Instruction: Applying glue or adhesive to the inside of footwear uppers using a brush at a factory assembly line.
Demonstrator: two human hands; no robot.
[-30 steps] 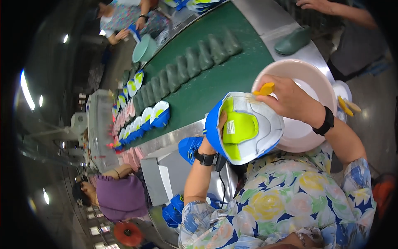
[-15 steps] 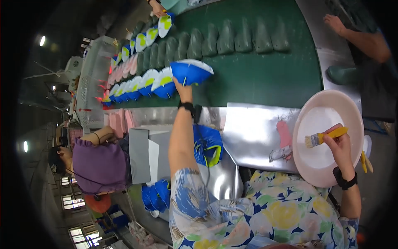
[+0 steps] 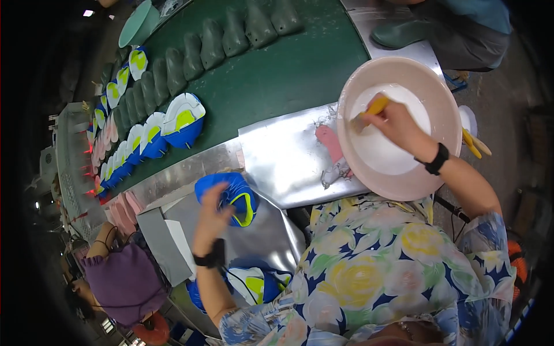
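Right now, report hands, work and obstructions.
Right hand gripping yellow-handled bristle brush at round pale-pink basin. Left hand empty, blurred, partly hiding blue shoe upper with lime-edged opening; contact unclear. Nothing visibly blocking brush.

At eight o'clock I see the left hand [image 3: 211, 224] blurred across a blue shoe upper [image 3: 239, 187]; I can't tell if they touch. At two, the right hand [image 3: 398, 124] partly hides the brush [image 3: 378, 105]. Farther out, the top edge crops a co-worker [image 3: 470, 37].

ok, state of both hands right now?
Left hand: open, blurred, at the blue upper; can't tell if touching.
Right hand: closed, holding the brush over the basin.
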